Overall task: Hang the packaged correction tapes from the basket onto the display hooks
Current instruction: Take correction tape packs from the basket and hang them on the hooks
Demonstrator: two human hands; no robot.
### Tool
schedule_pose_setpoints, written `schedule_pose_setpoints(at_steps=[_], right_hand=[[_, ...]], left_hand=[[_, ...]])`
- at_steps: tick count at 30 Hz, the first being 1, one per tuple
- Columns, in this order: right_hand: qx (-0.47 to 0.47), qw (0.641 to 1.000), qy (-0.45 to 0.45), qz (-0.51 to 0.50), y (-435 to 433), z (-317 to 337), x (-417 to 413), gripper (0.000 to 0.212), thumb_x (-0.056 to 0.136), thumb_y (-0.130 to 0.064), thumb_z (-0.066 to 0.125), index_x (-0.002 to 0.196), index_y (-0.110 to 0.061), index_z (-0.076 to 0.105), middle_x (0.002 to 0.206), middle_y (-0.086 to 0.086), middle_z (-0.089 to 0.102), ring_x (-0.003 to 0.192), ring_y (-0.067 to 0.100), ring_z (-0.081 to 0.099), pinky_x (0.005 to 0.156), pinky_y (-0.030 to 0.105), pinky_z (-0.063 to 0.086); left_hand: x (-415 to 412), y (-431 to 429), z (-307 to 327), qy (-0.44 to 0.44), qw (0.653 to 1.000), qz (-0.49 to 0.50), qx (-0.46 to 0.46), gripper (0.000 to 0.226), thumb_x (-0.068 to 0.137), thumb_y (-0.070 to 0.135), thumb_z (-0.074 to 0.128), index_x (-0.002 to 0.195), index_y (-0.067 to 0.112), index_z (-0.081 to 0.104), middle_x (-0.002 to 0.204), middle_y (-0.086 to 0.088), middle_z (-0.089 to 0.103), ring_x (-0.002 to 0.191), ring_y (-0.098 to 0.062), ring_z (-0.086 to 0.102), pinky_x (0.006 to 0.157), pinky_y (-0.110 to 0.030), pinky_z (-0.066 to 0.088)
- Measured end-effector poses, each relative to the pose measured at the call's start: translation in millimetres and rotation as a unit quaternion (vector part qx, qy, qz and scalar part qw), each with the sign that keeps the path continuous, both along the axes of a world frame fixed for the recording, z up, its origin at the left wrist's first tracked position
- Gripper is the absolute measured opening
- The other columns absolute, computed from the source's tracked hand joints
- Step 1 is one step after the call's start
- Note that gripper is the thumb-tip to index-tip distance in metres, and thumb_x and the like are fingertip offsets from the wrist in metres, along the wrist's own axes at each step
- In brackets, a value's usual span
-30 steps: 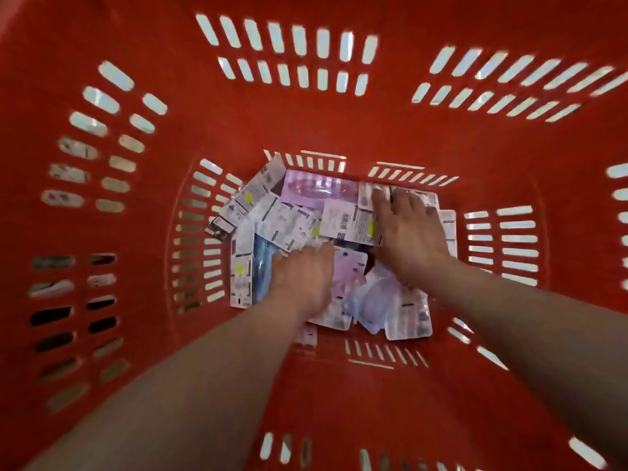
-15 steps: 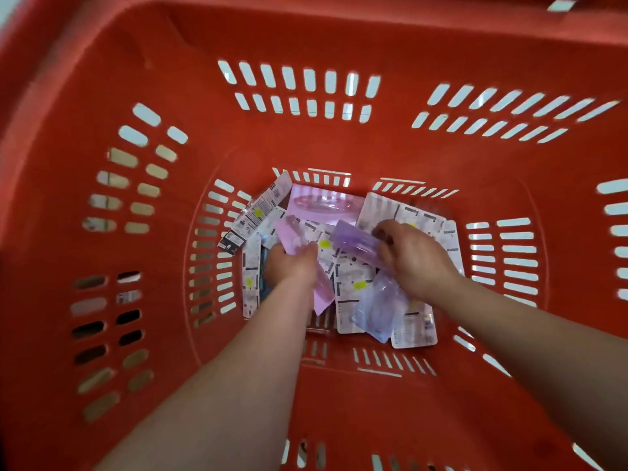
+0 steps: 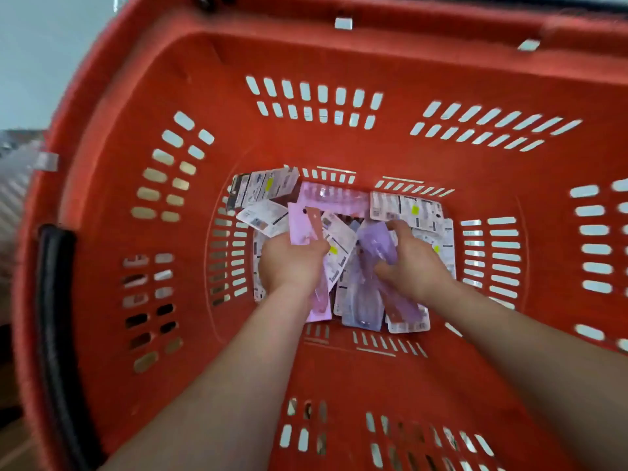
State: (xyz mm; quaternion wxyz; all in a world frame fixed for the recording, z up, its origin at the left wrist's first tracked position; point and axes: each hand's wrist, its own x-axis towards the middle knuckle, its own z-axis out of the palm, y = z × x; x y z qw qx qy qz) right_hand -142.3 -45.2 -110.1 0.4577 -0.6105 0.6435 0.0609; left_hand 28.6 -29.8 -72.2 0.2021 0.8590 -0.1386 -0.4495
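once flat on the pile (image 3: 404, 207), the left hand (image 3: 292, 263) now grips a pink packet (image 3: 302, 226), the right hand (image 3: 413, 263) a purple packet (image 3: 377, 243), both ready for hooks.

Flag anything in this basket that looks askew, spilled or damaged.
Nothing looks damaged. The correction tape packs lie heaped on the basket floor at mixed angles, some back-side up. Left hand holds a pink pack, right hand a purple pack.

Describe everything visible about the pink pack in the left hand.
The pink pack is long, flat and glossy, seemingly card under clear plastic, with a dark hang hole near its far end. The left hand grips its middle, so both ends stick out. It slants over the loose packs on the floor of the red basket.
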Motion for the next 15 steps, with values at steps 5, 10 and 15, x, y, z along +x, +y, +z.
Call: schedule_pose_setpoints(at_steps=[5,10,15], right_hand=[[0.036,0.975,-0.136,-0.171,2.9,52.3,-7.7,0.057,0.09,-0.001,0.06,0.14,-0.025,0.049,0.095,-0.004,0.06,0.054,-0.013,0.056,0.052,0.007,0.041],[0.11,0.924,-0.232,-0.285,13.9,150.0,-3.4,0.042,0.089,0.002,0.042,0.091,-0.024,0.075,0.075,-0.01,0.071,0.067,0.006,0.063,0.066,0.024,0.045],[0.122,0.823,-0.36,-0.422,11.6,246.2,-0.2,0.016,0.092,-0.021,0.066,0.105,-0.015,0.072,0.106,0.007,0.076,0.096,0.024,0.073,0.086,0.038,0.057]], left_hand=[[-0.8,24.6,91.4,0.078,0.997,0.023,-0.017,0.009,0.08,0.01,0.075,0.074,0.008,0.068,0.07,-0.01,0.068,0.059,-0.018,0.061,0.055,-0.023,0.046],[-17.4,35.2,163.2,0.126,0.985,0.112,-0.042,0.01,0.081,0.008,0.076,0.075,0.003,0.069,0.074,-0.016,0.071,0.058,-0.016,0.062,0.053,-0.023,0.048],[-39.9,37.0,239.4,0.203,0.965,0.152,-0.062,0.012,0.082,0.008,0.076,0.07,0.009,0.076,0.081,-0.015,0.075,0.073,-0.027,0.07,0.069,-0.036,0.056]])
